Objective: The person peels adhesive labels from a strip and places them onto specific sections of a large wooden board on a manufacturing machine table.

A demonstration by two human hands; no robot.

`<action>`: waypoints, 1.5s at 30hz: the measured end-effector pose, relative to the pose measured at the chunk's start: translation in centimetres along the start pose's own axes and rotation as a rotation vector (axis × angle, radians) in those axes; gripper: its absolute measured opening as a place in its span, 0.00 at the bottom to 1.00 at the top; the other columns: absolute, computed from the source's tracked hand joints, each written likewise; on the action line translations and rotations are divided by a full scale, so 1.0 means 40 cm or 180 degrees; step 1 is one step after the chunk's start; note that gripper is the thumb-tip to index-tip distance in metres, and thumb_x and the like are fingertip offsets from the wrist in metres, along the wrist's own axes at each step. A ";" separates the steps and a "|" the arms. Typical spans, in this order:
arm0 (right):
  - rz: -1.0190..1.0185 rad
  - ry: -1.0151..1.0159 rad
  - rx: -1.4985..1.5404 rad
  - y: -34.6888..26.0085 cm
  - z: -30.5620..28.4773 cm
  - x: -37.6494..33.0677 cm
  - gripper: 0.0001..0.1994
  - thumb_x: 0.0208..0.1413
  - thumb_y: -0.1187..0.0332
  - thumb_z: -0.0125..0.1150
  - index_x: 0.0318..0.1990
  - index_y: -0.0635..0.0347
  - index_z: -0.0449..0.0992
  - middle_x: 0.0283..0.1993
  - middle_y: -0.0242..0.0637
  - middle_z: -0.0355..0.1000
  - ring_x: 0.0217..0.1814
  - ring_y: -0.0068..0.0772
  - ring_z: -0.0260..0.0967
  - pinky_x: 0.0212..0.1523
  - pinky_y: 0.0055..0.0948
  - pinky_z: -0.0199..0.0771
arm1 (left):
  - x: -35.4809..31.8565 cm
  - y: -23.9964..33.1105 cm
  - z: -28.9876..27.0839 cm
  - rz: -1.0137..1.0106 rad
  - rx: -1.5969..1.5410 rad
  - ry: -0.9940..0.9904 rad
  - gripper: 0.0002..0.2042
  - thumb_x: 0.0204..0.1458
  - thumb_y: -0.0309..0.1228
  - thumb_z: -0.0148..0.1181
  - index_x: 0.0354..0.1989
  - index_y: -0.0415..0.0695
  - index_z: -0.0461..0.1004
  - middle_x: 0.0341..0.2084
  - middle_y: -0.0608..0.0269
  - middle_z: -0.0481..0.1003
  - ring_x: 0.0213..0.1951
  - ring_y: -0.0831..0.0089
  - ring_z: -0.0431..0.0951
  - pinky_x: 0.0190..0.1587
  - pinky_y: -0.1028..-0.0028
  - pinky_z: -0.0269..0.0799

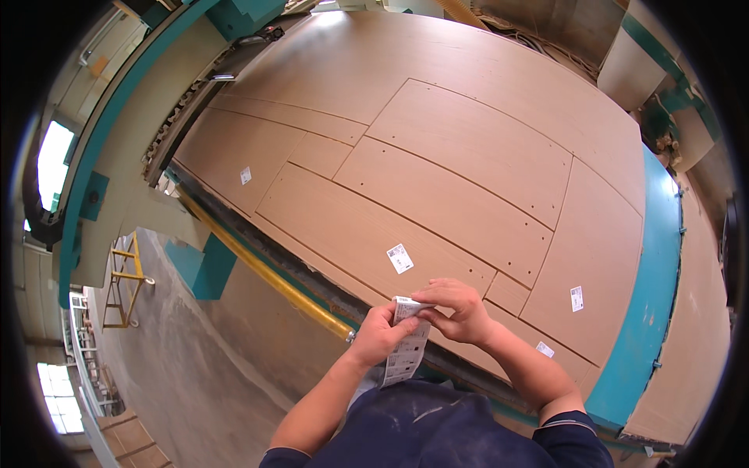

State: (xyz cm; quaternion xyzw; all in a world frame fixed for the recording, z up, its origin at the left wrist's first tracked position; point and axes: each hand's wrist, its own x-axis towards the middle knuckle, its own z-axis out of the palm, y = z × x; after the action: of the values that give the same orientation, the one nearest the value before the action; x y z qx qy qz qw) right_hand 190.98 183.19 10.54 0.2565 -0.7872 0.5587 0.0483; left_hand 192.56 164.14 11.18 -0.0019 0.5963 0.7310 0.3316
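Note:
A strip of printed white labels [405, 359] hangs down in front of me, its upper end pinched between both hands. My left hand [379, 335] is closed on the strip's left edge, thumb in front. From the right, my right hand [459, 310] has its fingers closed on the top label. Beyond my hands lies a large wood-toned board [445, 183] cut into several panels by narrow grooves, some panels with small drilled holes. White labels are stuck on it: one label [399, 258] just past my hands, another [246, 175] at left, one [576, 299] at right and one [544, 349] near the front edge.
A yellow rail [269, 269] runs along the machine bed's near left edge. The teal and cream machine gantry [148, 148] rises at left. Along the right lies a teal bed border [636, 312] with another board beyond it. A yellow stand [125, 277] stands on the concrete floor.

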 end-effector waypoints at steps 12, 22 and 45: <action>0.1117 0.1884 -0.0149 0.298 -0.131 0.105 0.04 0.47 0.71 0.58 0.29 0.63 0.75 0.29 0.37 0.74 0.30 0.26 0.71 0.34 0.24 0.69 | 0.038 -0.045 -0.009 -0.0411 0.0499 0.0343 0.12 0.46 0.24 0.55 0.41 0.35 0.70 0.34 0.61 0.74 0.35 0.79 0.73 0.39 0.77 0.69; 0.0830 -0.0597 -0.2766 0.376 -0.136 0.042 0.33 0.52 0.52 0.47 0.61 0.65 0.51 0.66 0.45 0.44 0.70 0.40 0.36 0.67 0.37 0.36 | 0.064 -0.066 -0.085 -0.0157 -0.0446 0.0605 0.12 0.46 0.23 0.57 0.40 0.33 0.71 0.34 0.61 0.74 0.34 0.78 0.73 0.39 0.77 0.69; 0.0086 0.0214 -0.0452 0.088 -0.047 0.039 0.12 0.36 0.72 0.67 0.34 0.55 0.78 0.35 0.37 0.74 0.43 0.35 0.70 0.53 0.41 0.62 | 0.137 -0.003 -0.020 -0.0166 0.0048 -0.0027 0.11 0.49 0.30 0.58 0.39 0.38 0.72 0.31 0.66 0.74 0.32 0.81 0.71 0.35 0.80 0.67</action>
State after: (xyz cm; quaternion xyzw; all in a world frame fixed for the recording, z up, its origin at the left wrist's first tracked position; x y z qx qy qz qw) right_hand 187.61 185.20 8.78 0.2229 -0.8262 0.5104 0.0853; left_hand 188.03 166.10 8.66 -0.0118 0.6001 0.7177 0.3531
